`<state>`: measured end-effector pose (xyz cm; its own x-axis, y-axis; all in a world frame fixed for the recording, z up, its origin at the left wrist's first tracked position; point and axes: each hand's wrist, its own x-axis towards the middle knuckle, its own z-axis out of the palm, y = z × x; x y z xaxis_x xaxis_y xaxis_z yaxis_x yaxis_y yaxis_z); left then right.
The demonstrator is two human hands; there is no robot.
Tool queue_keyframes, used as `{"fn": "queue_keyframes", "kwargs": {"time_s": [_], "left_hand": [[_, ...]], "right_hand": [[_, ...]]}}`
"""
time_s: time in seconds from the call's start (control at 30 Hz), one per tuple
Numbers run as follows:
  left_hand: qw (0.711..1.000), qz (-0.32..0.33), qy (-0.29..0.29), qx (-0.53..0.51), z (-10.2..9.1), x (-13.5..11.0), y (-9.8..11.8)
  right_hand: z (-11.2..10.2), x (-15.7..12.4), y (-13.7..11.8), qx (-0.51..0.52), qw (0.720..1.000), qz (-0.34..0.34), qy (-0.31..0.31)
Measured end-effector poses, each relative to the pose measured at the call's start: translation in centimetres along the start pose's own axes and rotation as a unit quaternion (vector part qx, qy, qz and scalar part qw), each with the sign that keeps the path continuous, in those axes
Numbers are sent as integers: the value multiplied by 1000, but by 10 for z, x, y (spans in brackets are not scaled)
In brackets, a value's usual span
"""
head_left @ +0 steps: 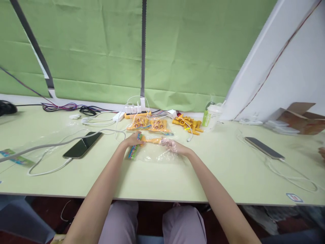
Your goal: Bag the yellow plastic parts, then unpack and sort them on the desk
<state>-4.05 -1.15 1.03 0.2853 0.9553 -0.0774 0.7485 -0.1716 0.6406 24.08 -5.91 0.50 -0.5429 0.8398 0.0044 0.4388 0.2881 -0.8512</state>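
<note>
Care with the thin film counts most here, by my judgement: the clear plastic bag (pixel 162 155) crumples easily, so its mouth is best held taut at the stiff end while the orange toy (pixel 152 139) is kept in line with the opening, moving slowly enough that no edge catches and tears the wrap.

The left hand (pixel 133 139) is curled closed, with its fingers pinched over the upper end of the colourful header card (pixel 133 151) that tops the bag, just beside the toy's near end. The right hand (pixel 175 146) lies palm down at the toy's other end, wrapped in or covered by the crinkled film. Through the glare I cannot tell how far its fingers are spread or whether they grip anything. The toy lies flat between the two hands, near the middle of the pale green table (pixel 162 183), with the bag spread just in front of it.

Beyond the hands sit filled packets of orange toys (pixel 148 124), a loose heap of orange parts (pixel 189 124) and a lidded cup (pixel 212 116). A dark phone (pixel 82 146) on a white cable lies to the left, and a second phone (pixel 264 148) lies well off to the right.
</note>
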Motion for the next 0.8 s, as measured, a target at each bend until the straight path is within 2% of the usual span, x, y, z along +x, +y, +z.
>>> {"fn": "queue_keyframes", "kwargs": {"time_s": [0.1, 0.17, 0.2, 0.23, 0.27, 0.3, 0.33, 0.37, 0.47, 0.63, 0.7, 0.8], "left_hand": [[1000, -4, 10, 11, 1, 1, 1], [1000, -8, 17, 13, 0, 0, 2], [1000, -9, 19, 10, 0, 0, 2], [1000, -10, 21, 5, -1, -1, 1], [1000, -10, 24, -4, -2, -1, 1], [999, -8, 28, -14, -2, -1, 0], [999, -5, 34, -24, -2, -1, -1], [999, -3, 40, -31, -2, -1, -3], [998, 6, 58, -40, 0, 3, -7], [996, 23, 72, -45, 4, 10, -12], [997, 14, 70, -40, 5, 12, -13], [997, 11, 65, -31, 4, 11, -11]], "right_hand": [[-17, -9, -7, 13, 999, 26, 44], [-36, -16, -2, -17, 988, 65, 138], [-47, -20, 4, -53, 973, 78, 208], [-58, -24, 12, -101, 944, 105, 297], [-69, -29, 22, -164, 899, 136, 382], [-79, -33, 33, -234, 854, 176, 429], [-87, -37, 43, -297, 819, 216, 441], [-94, -41, 53, -348, 802, 250, 417], [-108, -46, 73, -434, 795, 284, 313], [-117, -48, 71, -528, 751, 246, 312], [-119, -53, 62, -534, 757, 251, 280], [-117, -67, 42, -499, 790, 273, 231]]}}
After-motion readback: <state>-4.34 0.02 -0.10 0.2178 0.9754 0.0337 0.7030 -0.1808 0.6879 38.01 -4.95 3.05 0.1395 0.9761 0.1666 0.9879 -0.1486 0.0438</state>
